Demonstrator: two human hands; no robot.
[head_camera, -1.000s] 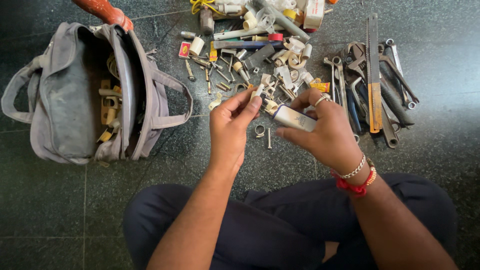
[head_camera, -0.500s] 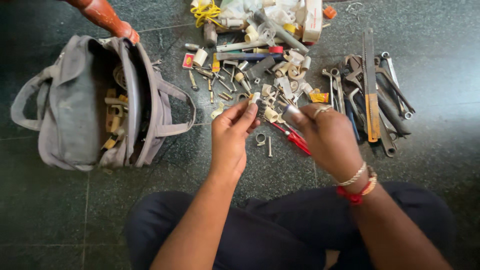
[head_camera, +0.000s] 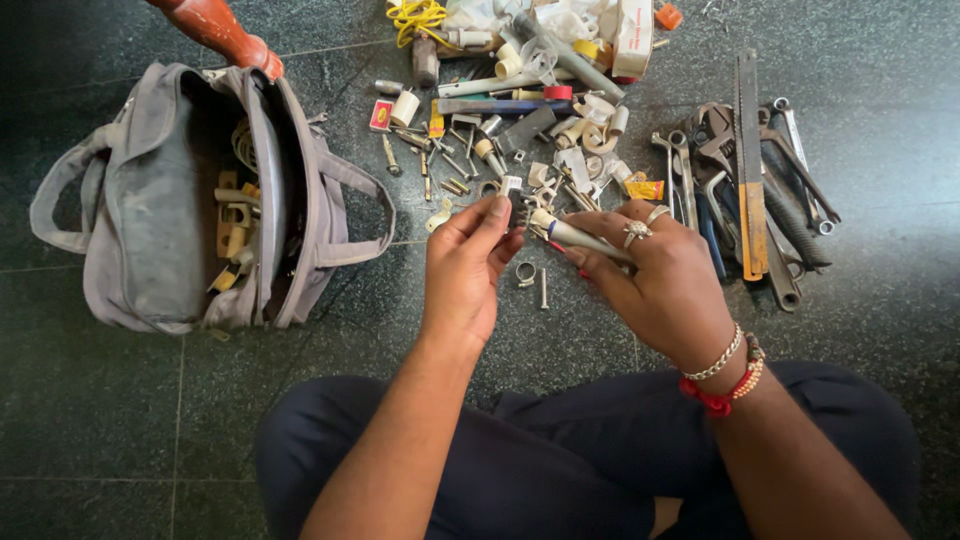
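Observation:
I sit on a dark tiled floor with both hands raised over a scatter of small hardware. My right hand (head_camera: 660, 275) grips a slim pale tool (head_camera: 575, 236) with a grey shaft and red handles showing under the fingers; rings sit on two fingers and bracelets on the wrist. My left hand (head_camera: 470, 265) pinches a small white fitting (head_camera: 511, 186) at the tool's tip between thumb and fingers. Below the hands a metal ring (head_camera: 525, 272) and a screw (head_camera: 543, 288) lie on the floor.
An open grey tool bag (head_camera: 150, 230) lies at the left with parts inside. Spanners, a file and pliers (head_camera: 745, 180) are piled at the right. Pipe fittings, screws and yellow cord (head_camera: 520, 70) lie at the top. A red-orange handle (head_camera: 215, 25) pokes in at top left.
Both hands stay over the pile. The right hand's grip has shifted along the pale tool, and the left hand now pinches a small fitting at its tip.

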